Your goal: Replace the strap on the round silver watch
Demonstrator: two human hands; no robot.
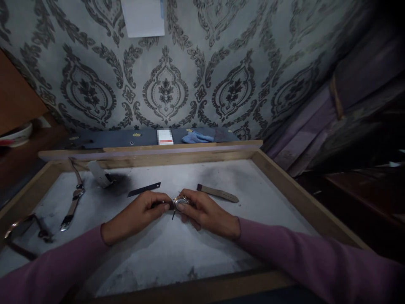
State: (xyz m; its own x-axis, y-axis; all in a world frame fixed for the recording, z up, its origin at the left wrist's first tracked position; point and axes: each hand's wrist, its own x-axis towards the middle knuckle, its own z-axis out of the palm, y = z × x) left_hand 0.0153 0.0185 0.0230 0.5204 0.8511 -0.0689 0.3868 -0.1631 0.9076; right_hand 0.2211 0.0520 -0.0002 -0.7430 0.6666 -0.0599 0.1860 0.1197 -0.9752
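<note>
A round watch case [182, 203] with a silvery rim is held by my right hand [205, 211], its thumb over the face. Against the case's left side, my left hand [139, 213] pinches a dark strap piece [157, 204], mostly hidden by the fingers. A thin dark piece [173, 215] sticks out below the case. Behind my left hand lies a dark flat blade-like strip [144, 189] with a small hole at one end. A loose tan strap piece [219, 193] rests beyond my right hand.
The white-floored tray has a wooden rim [190, 158]. At its left are a watch [76, 193], another watch or strap [23, 230] and a pale upright piece [98, 174]. Behind the rim are a small box [165, 137] and a blue cloth [198, 137].
</note>
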